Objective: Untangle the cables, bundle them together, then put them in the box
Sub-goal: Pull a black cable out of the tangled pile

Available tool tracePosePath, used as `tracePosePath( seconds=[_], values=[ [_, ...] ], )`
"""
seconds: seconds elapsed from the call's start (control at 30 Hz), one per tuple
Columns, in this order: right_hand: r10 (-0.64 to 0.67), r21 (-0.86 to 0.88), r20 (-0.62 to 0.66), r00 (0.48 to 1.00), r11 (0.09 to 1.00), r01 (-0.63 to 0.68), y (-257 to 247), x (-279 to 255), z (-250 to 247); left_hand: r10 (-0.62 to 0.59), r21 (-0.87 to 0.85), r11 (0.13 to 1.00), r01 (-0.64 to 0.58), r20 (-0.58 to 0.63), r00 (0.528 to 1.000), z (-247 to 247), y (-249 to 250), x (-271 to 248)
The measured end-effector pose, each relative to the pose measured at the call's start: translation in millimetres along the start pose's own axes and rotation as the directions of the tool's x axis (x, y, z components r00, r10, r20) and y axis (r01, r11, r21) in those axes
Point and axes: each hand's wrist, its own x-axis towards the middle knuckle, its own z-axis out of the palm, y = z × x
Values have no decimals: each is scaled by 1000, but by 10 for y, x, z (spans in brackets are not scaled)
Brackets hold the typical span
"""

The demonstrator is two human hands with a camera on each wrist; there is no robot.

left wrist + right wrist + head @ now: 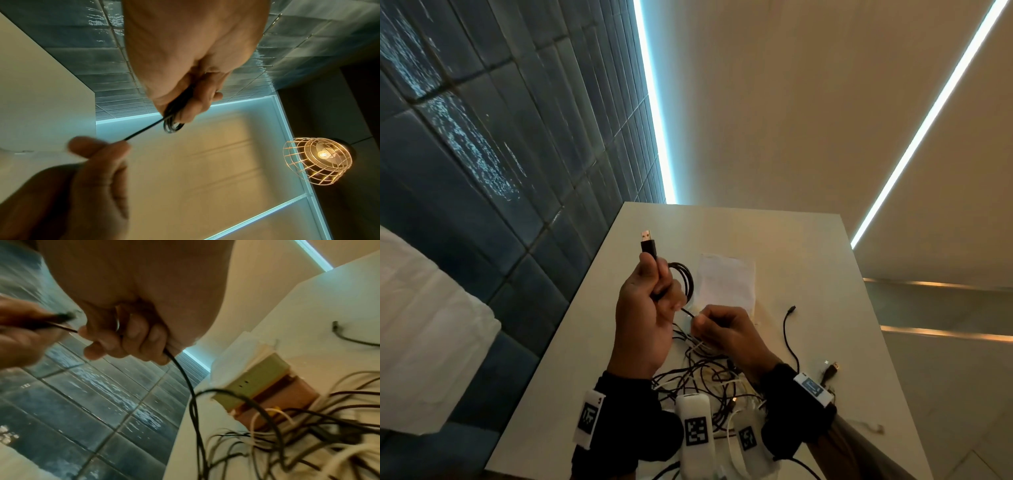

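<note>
Gripping a coiled black USB cable [681, 277], left hand [643, 308] is raised above the worktop [808, 274], USB-A plug [648, 241] sticking up past the thumb. Right hand [726, 332] just right of it, pinching the same cable's loose run; the short stretch between the hands is taut in the left wrist view. Tangled pile of black and white cables [709, 380] lies on the near worktop below both hands. Box [726, 281] sits just beyond the hands, mid-worktop.
</note>
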Motion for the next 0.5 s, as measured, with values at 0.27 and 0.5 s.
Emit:
tracePosePath(
  seconds=[0.27,0.5],
  values=[
    [90,-123,-81,993,987,-99,472,-109,-114,-36,-21,999,34,-68,997,-84,23,12],
    [158,-63,-121,980,984,-166,576,-111,-113,-123,98,988,121,18,992,-71,123,10]
  ],
)
